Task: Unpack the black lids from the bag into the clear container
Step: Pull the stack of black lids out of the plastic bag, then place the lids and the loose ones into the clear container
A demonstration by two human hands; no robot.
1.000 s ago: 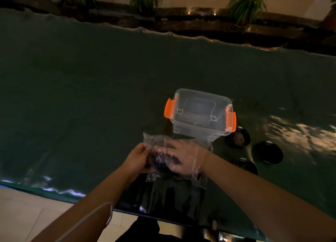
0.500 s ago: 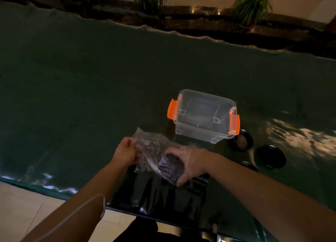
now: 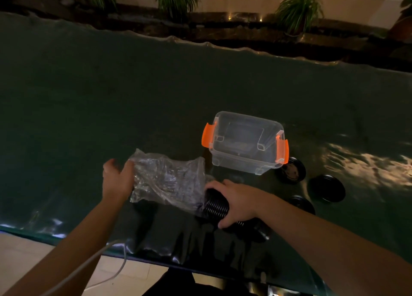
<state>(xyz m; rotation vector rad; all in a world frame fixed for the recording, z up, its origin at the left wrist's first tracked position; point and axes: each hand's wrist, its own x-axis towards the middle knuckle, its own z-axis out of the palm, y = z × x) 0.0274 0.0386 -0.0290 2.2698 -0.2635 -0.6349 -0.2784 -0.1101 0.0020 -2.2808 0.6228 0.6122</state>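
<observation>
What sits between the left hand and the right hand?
Head view: the clear plastic bag spans the gap. The left hand grips its closed end; the right hand holds the stack of black lids at its mouth.

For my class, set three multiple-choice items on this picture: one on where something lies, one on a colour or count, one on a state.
1. Where do the loose black lids lie?
A. right of the clear container
B. inside it
C. far left of the table
2. What colour are the container's latches?
A. blue
B. orange
C. green
3. What is the right hand doing?
A. resting open on the table
B. holding a stack of lids at the bag mouth
C. lifting the container

Answers: 1 A, three lids sit on the table beside it; 2 B, both show bright orange; 3 B, its grip wraps the ridged black stack while the left hand holds the bag.
</observation>
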